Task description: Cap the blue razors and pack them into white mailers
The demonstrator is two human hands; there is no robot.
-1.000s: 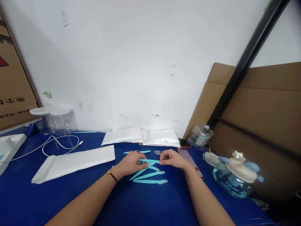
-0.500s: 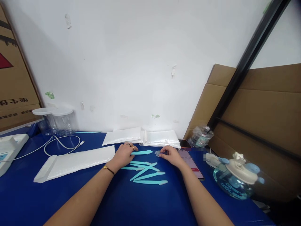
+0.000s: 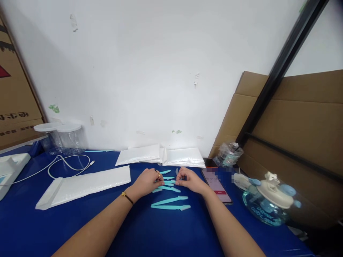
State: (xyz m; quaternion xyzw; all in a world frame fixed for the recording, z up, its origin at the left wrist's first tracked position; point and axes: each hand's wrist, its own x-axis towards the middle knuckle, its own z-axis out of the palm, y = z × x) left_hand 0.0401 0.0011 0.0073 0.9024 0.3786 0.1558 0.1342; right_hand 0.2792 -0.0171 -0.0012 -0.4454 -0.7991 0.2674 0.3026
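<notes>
Several turquoise eyebrow razors (image 3: 171, 207) lie on the blue table. My left hand (image 3: 150, 182) is closed in a pinch around the handle part of one razor (image 3: 169, 182). My right hand (image 3: 189, 179) pinches the tip end of that same razor, its thumb and forefinger pressed together. Other razors lie under and beside my left fingers, partly hidden. Just beyond my right fingertips are small clear pieces (image 3: 177, 171), mostly covered by the hand. Two razors rest closer to me, their handle ends meeting.
A white bubble mailer (image 3: 85, 185) lies at left, with more mailers (image 3: 183, 157) stacked by the wall. A phone (image 3: 216, 185) and a clear drink bottle (image 3: 268, 203) are on the right. A white cable (image 3: 69, 157), lidded jars (image 3: 71, 139) and a cardboard box (image 3: 18, 89) are at left.
My left hand has moved right and nearer me, pinching a different razor. My right hand has come slightly left and nearer, onto its tip. The crossing razor has been lifted from the pile.
</notes>
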